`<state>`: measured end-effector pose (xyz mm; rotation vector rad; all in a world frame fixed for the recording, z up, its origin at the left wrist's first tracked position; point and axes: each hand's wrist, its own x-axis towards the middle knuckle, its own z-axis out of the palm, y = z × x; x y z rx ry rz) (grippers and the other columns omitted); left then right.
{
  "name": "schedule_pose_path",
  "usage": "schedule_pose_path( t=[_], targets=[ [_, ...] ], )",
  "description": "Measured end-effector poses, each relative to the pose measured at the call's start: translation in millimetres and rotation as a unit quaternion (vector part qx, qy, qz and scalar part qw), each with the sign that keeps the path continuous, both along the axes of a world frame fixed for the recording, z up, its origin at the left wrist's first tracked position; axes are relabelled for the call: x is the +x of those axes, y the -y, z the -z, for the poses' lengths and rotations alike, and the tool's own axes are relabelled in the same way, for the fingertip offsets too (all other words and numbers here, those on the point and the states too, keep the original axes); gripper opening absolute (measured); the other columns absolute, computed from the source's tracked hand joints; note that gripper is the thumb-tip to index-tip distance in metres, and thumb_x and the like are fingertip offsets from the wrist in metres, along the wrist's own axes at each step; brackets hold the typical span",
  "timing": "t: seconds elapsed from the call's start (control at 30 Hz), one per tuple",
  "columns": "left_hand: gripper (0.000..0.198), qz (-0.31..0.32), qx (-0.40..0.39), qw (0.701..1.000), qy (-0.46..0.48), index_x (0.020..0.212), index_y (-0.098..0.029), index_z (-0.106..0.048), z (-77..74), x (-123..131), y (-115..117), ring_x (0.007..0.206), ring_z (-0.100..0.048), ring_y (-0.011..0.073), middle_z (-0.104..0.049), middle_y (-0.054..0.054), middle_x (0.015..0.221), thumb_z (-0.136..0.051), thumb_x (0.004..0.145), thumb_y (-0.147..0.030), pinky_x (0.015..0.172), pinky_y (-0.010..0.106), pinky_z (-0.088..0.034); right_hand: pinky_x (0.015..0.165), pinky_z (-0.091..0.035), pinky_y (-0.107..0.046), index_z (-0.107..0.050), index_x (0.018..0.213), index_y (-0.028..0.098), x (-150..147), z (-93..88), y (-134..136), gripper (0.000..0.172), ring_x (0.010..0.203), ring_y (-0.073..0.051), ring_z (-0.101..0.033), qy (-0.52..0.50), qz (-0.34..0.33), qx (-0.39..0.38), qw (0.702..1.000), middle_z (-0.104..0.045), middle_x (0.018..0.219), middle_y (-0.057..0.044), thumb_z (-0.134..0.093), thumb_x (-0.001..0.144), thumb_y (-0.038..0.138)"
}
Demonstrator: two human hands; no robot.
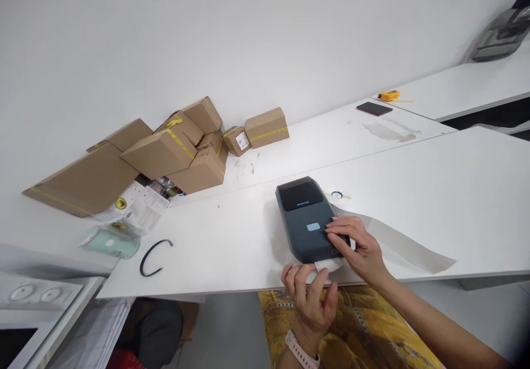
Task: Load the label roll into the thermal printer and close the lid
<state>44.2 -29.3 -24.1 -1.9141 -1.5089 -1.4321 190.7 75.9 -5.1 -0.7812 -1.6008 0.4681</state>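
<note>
A dark blue-grey label printer point(304, 222) lies on the white table close to its front edge, with a light blue button on top. White label paper point(329, 264) sticks out of its near end. My left hand point(308, 294) is at that end, its bent fingers on the paper; the exact grip is partly hidden. Resting on the printer's right side, my right hand point(360, 247) has its fingers stretched over the lid and holds nothing. A long white paper strip point(406, 242) runs from behind the printer to the right.
Several cardboard boxes point(161, 153) are piled against the wall at left. Nearer are a mint-green pouch point(116, 243) and a dark curved band point(143, 258). A small ring point(337, 195) is beyond the printer. A black phone point(375, 109) and yellow tape measure point(389, 95) lie far right.
</note>
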Motion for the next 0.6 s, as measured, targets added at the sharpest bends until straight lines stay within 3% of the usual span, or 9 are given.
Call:
schedule_pose_path(
  t=[0.07,0.13,0.2,0.27,0.3,0.37,0.6],
  targets=[
    [0.030,-0.005,-0.043,0.995,0.088,0.125,-0.023,-0.063,-6.5,-6,-4,0.125,-0.054,0.0261,-0.060,0.013,0.131,-0.052,0.098,-0.027,0.109,0.048,-0.041,0.104,-0.048,-0.049,-0.067,0.116,0.032,-7,2.8,2,0.027,0.120,-0.027,-0.061,-0.064,0.010,-0.114,0.991,-0.070,0.121,-0.006,-0.070,0.089,0.033],
    [0.048,-0.017,-0.131,0.958,0.254,0.146,-0.025,-0.046,-16.3,-10,-15,0.143,-0.041,0.0278,-0.043,0.014,0.155,-0.051,0.099,-0.034,0.112,0.046,-0.041,0.108,-0.046,-0.051,-0.054,0.137,0.032,-12,4.9,4,0.055,0.132,-0.030,-0.054,-0.125,-0.002,-0.244,0.962,-0.057,0.144,-0.009,-0.071,0.087,0.044],
    [0.065,0.015,-0.243,0.868,0.432,0.157,-0.027,-0.030,-27.8,-13,-29,0.150,-0.033,0.0275,-0.030,0.011,0.165,-0.053,0.098,-0.045,0.113,0.039,-0.043,0.110,-0.045,-0.051,-0.044,0.147,0.031,-13,5.7,5,0.070,0.138,-0.031,-0.049,-0.155,-0.028,-0.338,0.928,-0.048,0.154,-0.010,-0.069,0.085,0.053],
    [0.074,0.079,-0.312,0.776,0.542,0.158,-0.027,-0.028,-38.5,-13,-41,0.150,-0.035,0.0275,-0.030,0.009,0.166,-0.056,0.095,-0.054,0.112,0.034,-0.045,0.111,-0.044,-0.051,-0.044,0.147,0.031,-12,5.5,5,0.071,0.140,-0.032,-0.047,-0.149,-0.045,-0.383,0.911,-0.047,0.156,-0.009,-0.065,0.086,0.058],
    [0.076,0.106,-0.325,0.749,0.568,0.158,-0.026,-0.031,-42.9,-13,-45,0.149,-0.037,0.0278,-0.032,0.009,0.166,-0.057,0.094,-0.055,0.112,0.034,-0.046,0.111,-0.044,-0.051,-0.045,0.147,0.031,-10,5.4,5,0.070,0.140,-0.033,-0.047,-0.140,-0.050,-0.393,0.908,-0.047,0.155,-0.009,-0.064,0.086,0.059],
    [0.075,0.134,-0.319,0.731,0.588,0.156,-0.024,-0.035,-48.6,-12,-49,0.146,-0.041,0.0290,-0.037,0.010,0.163,-0.060,0.092,-0.055,0.112,0.035,-0.046,0.110,-0.046,-0.051,-0.046,0.147,0.032,-8,6.3,5,0.070,0.139,-0.034,-0.047,-0.128,-0.051,-0.400,0.906,-0.048,0.155,-0.008,-0.063,0.086,0.061],
    [0.079,0.150,-0.308,0.747,0.570,0.150,-0.017,-0.042,-38.9,-20,-55,0.136,-0.053,0.0323,-0.050,0.017,0.153,-0.069,0.085,-0.053,0.105,0.038,-0.050,0.107,-0.047,-0.053,-0.046,0.147,0.035,-5,23.1,5,0.071,0.139,-0.037,-0.046,-0.108,-0.027,-0.404,0.908,-0.047,0.155,-0.007,-0.062,0.084,0.064]
  ],
)
